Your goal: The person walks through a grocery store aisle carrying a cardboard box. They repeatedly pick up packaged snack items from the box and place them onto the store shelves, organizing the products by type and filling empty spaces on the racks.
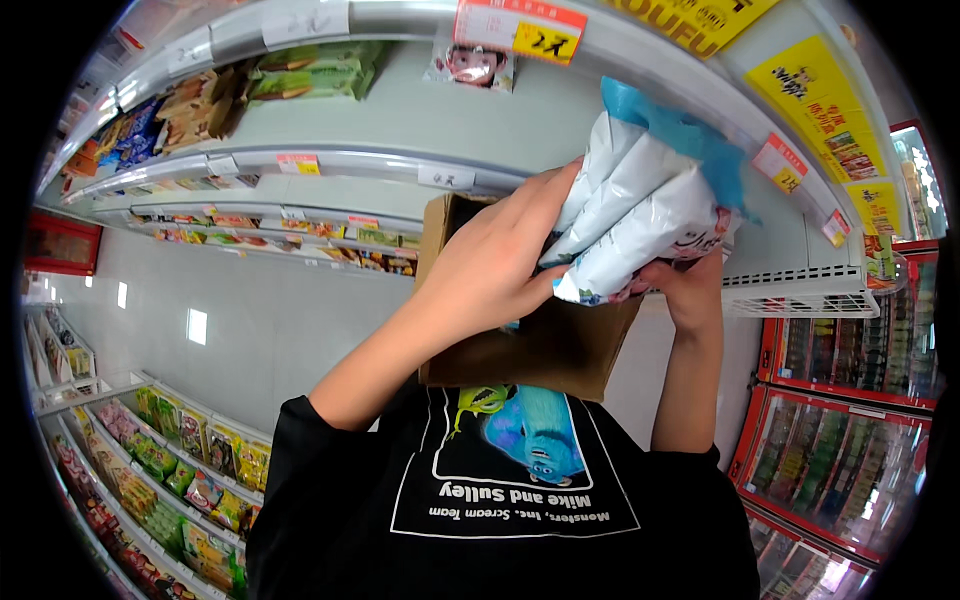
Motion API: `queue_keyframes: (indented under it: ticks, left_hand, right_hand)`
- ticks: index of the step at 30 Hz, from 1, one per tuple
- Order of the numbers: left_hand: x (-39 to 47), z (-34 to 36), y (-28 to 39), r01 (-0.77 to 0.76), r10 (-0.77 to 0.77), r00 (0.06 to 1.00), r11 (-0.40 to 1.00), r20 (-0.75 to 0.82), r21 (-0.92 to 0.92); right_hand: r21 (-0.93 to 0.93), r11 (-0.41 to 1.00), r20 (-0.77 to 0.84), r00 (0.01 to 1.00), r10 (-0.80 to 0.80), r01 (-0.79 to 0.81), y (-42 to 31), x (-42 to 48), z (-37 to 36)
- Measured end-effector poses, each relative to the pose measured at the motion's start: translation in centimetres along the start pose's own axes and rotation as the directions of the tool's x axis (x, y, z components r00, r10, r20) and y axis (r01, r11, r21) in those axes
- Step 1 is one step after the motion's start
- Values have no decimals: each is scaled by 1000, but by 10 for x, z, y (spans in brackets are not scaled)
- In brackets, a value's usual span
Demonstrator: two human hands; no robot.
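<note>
Between my two hands is a stack of several white and blue snack bags (pixel 634 195), tilted, with blue crimped ends toward the upper right. My left hand (pixel 499 251) grips the stack's left side, fingers partly behind it. My right hand (pixel 686 289) holds the stack from its lower right, with the thumb on the front bag. Below the bags, against my body, is an open cardboard box (pixel 525 356); its dark inside is mostly hidden by my hands and the bags. Behind the stack runs a grey shelf board (pixel 480 124).
One white packet (pixel 474 69) with a printed cartoon face lies on the shelf. Green packets (pixel 315 71) and brown packets (pixel 196 109) stand farther left. Price tags line the shelf edges. Red-framed drinks coolers (pixel 840 450) are at right; another snack rack (pixel 172 480) stands lower left.
</note>
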State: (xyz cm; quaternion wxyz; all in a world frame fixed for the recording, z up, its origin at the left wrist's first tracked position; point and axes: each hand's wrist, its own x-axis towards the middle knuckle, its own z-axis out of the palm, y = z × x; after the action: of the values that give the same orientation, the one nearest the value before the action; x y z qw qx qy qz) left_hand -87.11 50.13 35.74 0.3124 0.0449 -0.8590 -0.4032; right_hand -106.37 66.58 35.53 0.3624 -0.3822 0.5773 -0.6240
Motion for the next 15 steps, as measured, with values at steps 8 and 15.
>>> queue_keyframes:
  ticks: [8,15]
  left_hand:
    - [27,-10,-29,-193,145,961,963,237,191]
    - [71,-10,-60,38,-65,980,989,188,146]
  right_hand:
    - [-535,741,-3,876,-483,407,31,30,-9]
    - [-459,864,-36,967,-253,209,34,97,-9]
